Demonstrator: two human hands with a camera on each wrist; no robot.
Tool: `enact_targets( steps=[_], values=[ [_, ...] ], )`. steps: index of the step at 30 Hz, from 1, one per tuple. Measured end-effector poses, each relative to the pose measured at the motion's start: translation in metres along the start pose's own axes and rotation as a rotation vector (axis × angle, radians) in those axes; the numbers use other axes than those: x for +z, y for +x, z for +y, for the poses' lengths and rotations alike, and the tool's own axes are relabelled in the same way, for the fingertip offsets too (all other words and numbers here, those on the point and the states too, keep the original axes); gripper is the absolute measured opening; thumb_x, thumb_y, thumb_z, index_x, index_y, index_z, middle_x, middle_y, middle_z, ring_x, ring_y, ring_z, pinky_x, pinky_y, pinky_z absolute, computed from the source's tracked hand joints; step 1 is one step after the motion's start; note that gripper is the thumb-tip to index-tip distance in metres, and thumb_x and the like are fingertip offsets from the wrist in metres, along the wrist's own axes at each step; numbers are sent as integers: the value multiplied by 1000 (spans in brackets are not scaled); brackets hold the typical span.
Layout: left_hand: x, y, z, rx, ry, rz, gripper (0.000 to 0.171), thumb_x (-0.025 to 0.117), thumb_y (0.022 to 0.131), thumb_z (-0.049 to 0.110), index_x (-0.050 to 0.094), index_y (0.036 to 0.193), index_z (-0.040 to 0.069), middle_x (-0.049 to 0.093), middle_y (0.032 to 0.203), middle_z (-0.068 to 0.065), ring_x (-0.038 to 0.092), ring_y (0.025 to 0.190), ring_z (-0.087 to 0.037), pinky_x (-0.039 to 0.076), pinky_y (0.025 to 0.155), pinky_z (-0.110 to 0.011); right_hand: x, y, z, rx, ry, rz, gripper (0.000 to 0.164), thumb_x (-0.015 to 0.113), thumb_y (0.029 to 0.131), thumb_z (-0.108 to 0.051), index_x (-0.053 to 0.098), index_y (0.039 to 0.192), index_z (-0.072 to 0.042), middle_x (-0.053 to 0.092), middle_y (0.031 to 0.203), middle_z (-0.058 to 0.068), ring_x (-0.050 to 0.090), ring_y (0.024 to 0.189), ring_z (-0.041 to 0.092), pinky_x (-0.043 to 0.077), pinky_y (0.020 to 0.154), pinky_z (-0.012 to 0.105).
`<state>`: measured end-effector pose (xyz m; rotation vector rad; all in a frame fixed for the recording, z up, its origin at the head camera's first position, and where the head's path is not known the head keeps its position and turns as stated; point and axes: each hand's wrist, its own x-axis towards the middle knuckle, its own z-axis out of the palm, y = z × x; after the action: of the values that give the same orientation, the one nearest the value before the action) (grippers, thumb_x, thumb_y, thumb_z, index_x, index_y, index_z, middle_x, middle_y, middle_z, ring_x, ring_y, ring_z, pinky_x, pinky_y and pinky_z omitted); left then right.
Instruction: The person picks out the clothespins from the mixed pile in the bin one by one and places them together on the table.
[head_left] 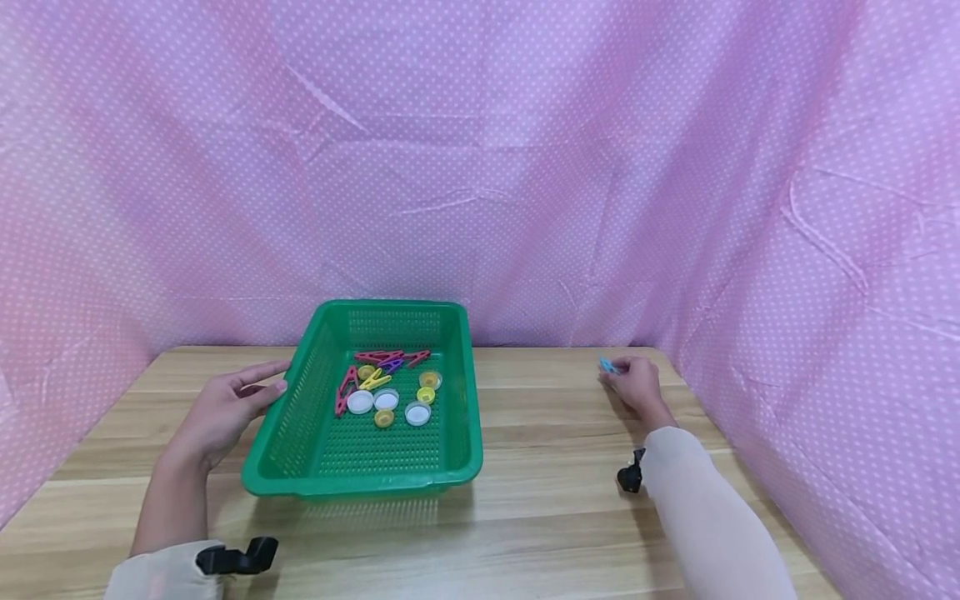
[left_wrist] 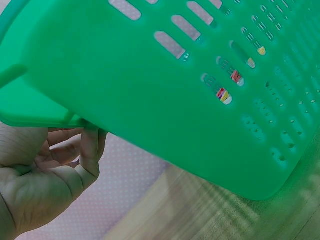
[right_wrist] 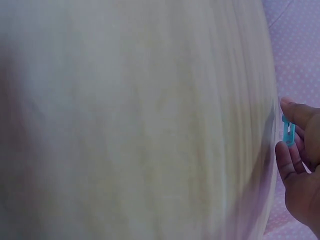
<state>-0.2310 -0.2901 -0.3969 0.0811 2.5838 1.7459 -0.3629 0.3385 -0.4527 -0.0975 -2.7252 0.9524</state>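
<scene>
My left hand [head_left: 213, 417] holds the left rim of a green plastic basket [head_left: 367, 486]. In the left wrist view its fingers curl up under the rim of the slotted basket wall [left_wrist: 125, 90]. Inside the basket lie several pink-red clothespins, a yellow clothespin [head_left: 375, 380], a purple clothespin [head_left: 391, 366] and several round caps, such as a white cap [head_left: 360, 402] and a gold cap [head_left: 384, 418]. Far to the right, my right hand [head_left: 636, 387] pinches a light blue clothespin [right_wrist: 288, 131] between thumb and fingers, over the table's back right part.
The wooden table [head_left: 540, 467] runs under both arms. A pink dotted curtain [head_left: 525, 208] hangs along its back edge and down both sides. Black wrist mounts [head_left: 238, 557] sit on the sleeves.
</scene>
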Motion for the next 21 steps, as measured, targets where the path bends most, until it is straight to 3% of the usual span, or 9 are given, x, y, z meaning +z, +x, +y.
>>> enact_targets(
  steps=[8, 14, 21],
  values=[
    [0, 0, 0, 4, -5, -2, 67, 63, 103, 41, 44, 153, 0, 72, 113, 7, 68, 100, -4, 52, 84, -13, 1, -6, 2, 122, 24, -3, 39, 76, 95, -23, 71, 118, 7, 69, 113, 23, 62, 106, 35, 52, 94, 48],
    [0, -1, 0, 3, -11, -4, 67, 63, 103, 40, 44, 153, 1, 72, 113, 6, 68, 100, -4, 53, 84, -14, 2, -8, 2, 118, 33, 12, 36, 78, 94, -26, 74, 112, 5, 73, 104, 18, 64, 97, 29, 52, 84, 38],
    [0, 0, 0, 1, -21, -5, 67, 63, 103, 40, 44, 153, 0, 72, 112, 7, 68, 100, -3, 54, 85, -15, 4, -8, 2, 127, 39, 10, 40, 78, 94, -28, 73, 114, 6, 71, 112, 21, 64, 104, 33, 53, 92, 45]
  ],
)
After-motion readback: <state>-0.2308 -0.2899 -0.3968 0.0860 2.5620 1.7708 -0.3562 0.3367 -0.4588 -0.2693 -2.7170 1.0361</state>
